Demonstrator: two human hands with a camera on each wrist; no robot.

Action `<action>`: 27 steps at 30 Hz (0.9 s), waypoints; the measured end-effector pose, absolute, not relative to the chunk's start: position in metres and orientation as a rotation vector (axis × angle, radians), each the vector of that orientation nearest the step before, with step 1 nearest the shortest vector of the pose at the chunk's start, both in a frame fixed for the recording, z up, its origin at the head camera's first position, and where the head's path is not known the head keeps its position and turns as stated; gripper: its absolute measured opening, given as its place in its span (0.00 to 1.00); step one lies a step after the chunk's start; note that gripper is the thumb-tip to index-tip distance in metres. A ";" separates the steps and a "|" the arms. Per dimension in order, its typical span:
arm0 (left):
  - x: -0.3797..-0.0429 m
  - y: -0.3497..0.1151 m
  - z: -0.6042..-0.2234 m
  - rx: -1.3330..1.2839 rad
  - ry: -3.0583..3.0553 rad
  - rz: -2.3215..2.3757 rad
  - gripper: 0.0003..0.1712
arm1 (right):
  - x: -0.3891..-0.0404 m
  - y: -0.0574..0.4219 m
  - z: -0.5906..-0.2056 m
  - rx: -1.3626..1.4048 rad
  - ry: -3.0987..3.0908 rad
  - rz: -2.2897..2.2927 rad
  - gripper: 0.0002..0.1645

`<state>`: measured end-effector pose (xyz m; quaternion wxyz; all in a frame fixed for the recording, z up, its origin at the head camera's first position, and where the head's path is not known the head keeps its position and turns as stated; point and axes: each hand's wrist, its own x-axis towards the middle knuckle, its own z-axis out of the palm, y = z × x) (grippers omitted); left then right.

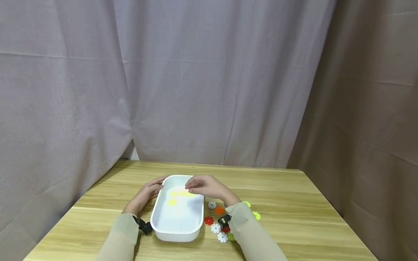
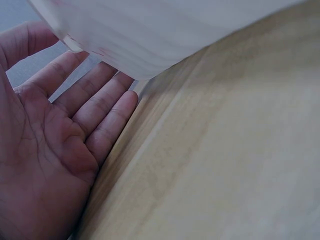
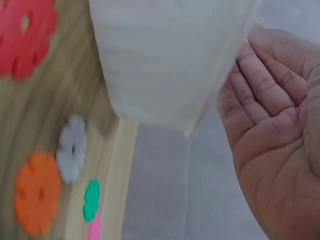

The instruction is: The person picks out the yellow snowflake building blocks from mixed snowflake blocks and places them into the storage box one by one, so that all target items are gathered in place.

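A white rectangular tray (image 1: 177,221) stands on the wooden table with several yellow notched discs (image 1: 172,202) inside, toward its far end. My left hand (image 1: 148,194) is at the tray's left side, its fingers extended and fingertips right at the rim; the palm shows in the left wrist view. Over the tray's far right part is my right hand (image 1: 205,186), fingers bent and thumb near the index finger, close above a yellow disc. The tray wall (image 3: 160,65) hides these fingertips in the right wrist view, so I cannot tell whether they pinch anything.
Right of the tray, loose notched discs lie around and under my right forearm: a red disc (image 1: 209,220), an orange disc (image 1: 220,210), several white discs (image 1: 222,237) and yellow-green discs (image 1: 256,215). In the right wrist view there is also a green disc (image 3: 91,200). Grey curtains (image 1: 209,90) hang behind the table.
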<state>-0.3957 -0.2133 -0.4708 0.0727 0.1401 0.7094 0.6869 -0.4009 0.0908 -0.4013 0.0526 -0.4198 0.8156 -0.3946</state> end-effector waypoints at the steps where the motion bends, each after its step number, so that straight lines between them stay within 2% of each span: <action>1: -0.396 -0.213 -0.471 0.424 2.134 2.061 0.32 | -0.401 0.095 -0.401 -1.265 2.488 -1.204 0.12; 15: -0.396 -0.213 -0.469 0.394 2.136 2.060 0.32 | -0.406 0.180 -0.399 -1.106 2.548 -1.288 0.16; 22: -0.397 -0.213 -0.470 0.395 2.143 2.066 0.31 | -0.414 0.240 -0.406 -1.059 2.627 -1.116 0.13; 27: -0.396 -0.214 -0.471 0.403 2.148 2.060 0.31 | -0.417 0.277 -0.419 -0.968 2.647 -1.035 0.14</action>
